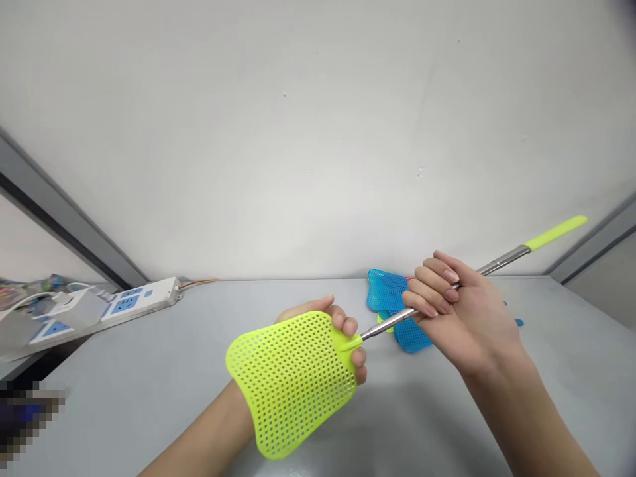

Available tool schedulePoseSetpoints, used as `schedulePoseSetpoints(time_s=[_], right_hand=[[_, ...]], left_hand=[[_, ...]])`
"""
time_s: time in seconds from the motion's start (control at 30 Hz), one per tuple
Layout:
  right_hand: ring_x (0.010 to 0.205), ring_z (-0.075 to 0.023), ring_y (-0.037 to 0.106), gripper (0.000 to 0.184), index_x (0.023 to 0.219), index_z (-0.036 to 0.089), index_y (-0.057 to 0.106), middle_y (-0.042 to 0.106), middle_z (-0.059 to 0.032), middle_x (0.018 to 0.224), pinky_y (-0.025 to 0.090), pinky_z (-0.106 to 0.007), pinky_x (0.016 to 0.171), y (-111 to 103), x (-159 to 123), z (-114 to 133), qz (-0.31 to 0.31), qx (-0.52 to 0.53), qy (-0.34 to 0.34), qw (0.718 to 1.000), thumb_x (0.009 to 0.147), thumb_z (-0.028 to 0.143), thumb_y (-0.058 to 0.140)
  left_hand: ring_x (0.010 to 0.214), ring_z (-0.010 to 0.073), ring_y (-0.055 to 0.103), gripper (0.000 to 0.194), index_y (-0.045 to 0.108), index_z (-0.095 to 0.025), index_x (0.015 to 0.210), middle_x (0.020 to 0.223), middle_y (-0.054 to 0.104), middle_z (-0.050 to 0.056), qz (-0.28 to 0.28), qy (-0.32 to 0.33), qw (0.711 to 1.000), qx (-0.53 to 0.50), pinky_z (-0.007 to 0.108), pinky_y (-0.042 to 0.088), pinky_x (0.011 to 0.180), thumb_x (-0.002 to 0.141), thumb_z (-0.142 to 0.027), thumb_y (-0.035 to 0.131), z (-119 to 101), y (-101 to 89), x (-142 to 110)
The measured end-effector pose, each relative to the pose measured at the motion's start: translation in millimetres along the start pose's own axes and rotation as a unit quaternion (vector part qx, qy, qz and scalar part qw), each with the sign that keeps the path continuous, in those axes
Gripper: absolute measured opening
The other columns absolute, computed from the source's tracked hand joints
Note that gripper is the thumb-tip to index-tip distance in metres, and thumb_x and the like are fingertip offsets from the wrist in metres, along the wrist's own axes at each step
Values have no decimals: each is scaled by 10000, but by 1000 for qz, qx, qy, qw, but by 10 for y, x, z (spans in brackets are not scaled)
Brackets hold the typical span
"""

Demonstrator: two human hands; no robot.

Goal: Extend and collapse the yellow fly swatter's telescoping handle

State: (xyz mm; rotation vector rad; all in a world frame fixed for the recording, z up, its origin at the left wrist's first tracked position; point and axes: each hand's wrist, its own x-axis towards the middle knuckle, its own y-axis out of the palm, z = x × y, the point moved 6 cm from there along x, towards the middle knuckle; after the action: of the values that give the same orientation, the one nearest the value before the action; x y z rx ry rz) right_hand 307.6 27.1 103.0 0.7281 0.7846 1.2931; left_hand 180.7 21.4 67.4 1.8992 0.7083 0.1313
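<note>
A yellow-green fly swatter is held above the grey table (149, 384). Its perforated plastic head (291, 381) covers most of my left hand (342, 331), whose fingers curl over the head's edge where the rod joins. A telescopic metal rod (491, 266) runs up to the right and ends in a yellow-green grip (556, 232). My right hand (462, 311) is closed round the rod's middle part. Behind my right hand several blue swatter heads (390, 295) lie on the table, partly hidden.
A white and blue power strip (124, 303) with a plugged-in white adapter (74, 306) lies at the far left by the wall. Coloured clutter sits at the left edge. A plain white wall stands behind the table.
</note>
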Motion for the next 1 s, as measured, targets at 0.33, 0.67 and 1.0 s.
schedulePoseSetpoints(time_s=[0.33,0.67,1.0], right_hand=[[362,-54,102,269,530,178,205,130,67,441,182,-188,326,-101,11,244,-19,31,-112,993,721,171,393],[349,-53,93,265,521,177,210,107,69,434,177,-182,314,-145,33,119,-46,68,-149,985,731,176,373],[350,-57,68,309,525,176,184,85,70,438,143,-198,305,-243,27,-58,-80,115,-189,972,749,212,393]], left_hand=[[1029,292,436,596,468,-141,1082,1114,483,137,-26,44,996,68,410,326,839,659,-552,378,-363,-41,-201],[799,274,581,302,556,-181,973,921,592,145,-194,146,944,224,381,470,661,672,-171,534,-380,-190,-354],[716,283,596,278,590,-161,904,847,612,169,-219,129,916,309,406,470,601,630,-204,580,-479,-249,-317]])
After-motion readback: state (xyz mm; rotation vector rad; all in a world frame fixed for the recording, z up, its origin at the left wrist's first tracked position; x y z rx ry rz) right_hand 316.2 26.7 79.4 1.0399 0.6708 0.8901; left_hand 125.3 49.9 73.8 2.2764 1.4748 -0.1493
